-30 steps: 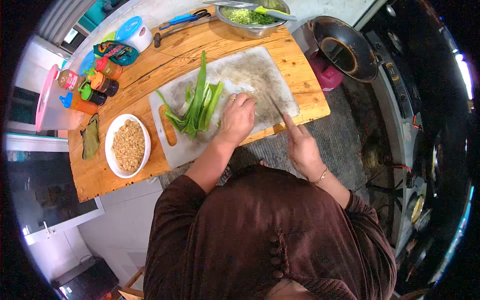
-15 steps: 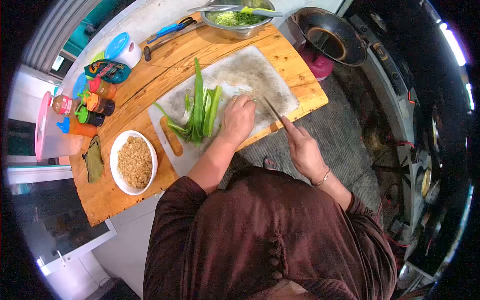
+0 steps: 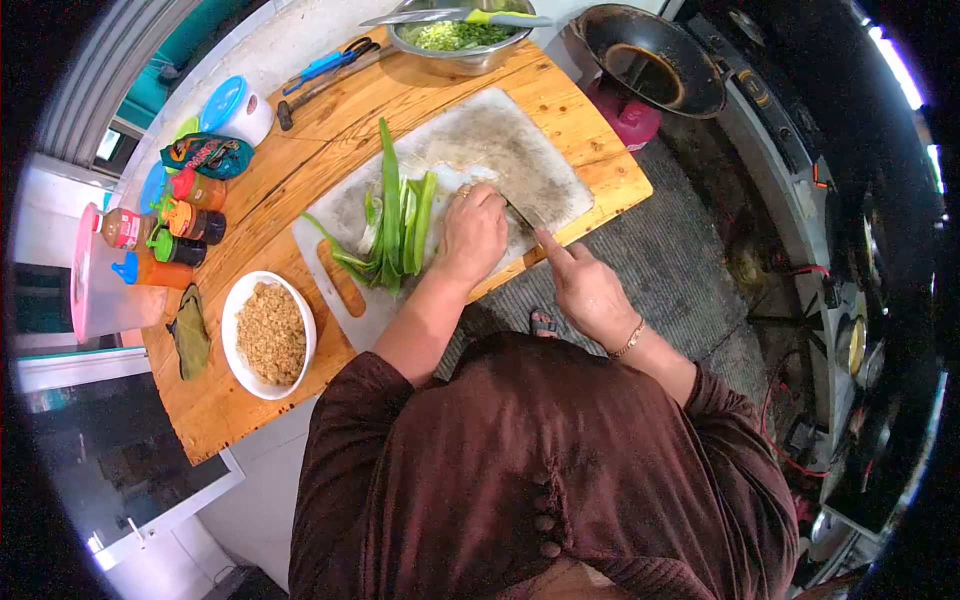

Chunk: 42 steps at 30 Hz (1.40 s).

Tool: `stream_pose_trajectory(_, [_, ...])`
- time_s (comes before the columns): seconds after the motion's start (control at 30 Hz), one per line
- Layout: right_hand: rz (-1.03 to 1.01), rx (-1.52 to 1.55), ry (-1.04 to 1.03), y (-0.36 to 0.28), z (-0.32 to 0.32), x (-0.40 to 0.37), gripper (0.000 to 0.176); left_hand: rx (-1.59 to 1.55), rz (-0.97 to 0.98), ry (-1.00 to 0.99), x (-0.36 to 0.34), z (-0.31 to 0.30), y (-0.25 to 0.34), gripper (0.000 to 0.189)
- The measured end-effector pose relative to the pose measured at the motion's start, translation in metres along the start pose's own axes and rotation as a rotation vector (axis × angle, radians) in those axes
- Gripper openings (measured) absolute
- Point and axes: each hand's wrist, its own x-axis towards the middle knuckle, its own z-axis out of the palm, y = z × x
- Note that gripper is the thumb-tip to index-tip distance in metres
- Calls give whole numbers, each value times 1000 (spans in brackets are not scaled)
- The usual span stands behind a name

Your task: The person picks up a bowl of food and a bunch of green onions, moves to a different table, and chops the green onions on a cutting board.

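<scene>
The right hand's (image 3: pixel 592 297) grip is closing around the handle of a knife (image 3: pixel 525 217), its blade slanting beside the left hand's (image 3: pixel 473 232) fingertips over a pale cutting board (image 3: pixel 450 138). In the head view, the left hand's grip is bunching down on the board; whether it is pinching anything cannot be told. Long green stalks (image 3: pixel 392 205) are lying on the board just left of that hand. The board is resting near the near edge of a wooden desk (image 3: pixel 590 130), toward its right corner. A white oval bowl of brown crumbly food (image 3: pixel 270 335) is sitting near the desk's near left corner, with squeeze bottles (image 3: pixel 188 222) standing along the left edge. At the far edge, a green-handled knife (image 3: pixel 490 17) is lying across a metal bowl (image 3: pixel 462 60) holding chopped greens (image 3: pixel 455 36).
</scene>
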Motion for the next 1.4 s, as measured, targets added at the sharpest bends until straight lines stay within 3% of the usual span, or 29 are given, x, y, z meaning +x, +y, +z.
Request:
stream_pose_trajectory(0.23, [-4,-10,-32,-12,-4,26,58,-44,16,20,0,-1,1,6])
stream_pose_trajectory(0.4, [-3,20,-72,-5,-8,-1,62,-47,-79,75,-5,3,0,12])
stream_pose_trajectory(0.53, [-44,97,-44,13,-10,-15,64,-79,-45,66,-5,-1,0,11])
stream_pose_trajectory(0.63, [11,109,-9,9,-11,-9,52,-92,-43,36,-1,-3,1,9])
stream_pose_trajectory(0.93, [-15,108,23,-3,7,26,50,-50,11,17,2,1,-2,7])
stream_pose_trajectory(1.17, [57,47,-103,-3,-16,-22,53,-73,-42,89,-6,6,-6,8])
stream_pose_trajectory(1.4, [9,132,31,-4,-1,-3,46,-91,6,72,-8,4,-6,11])
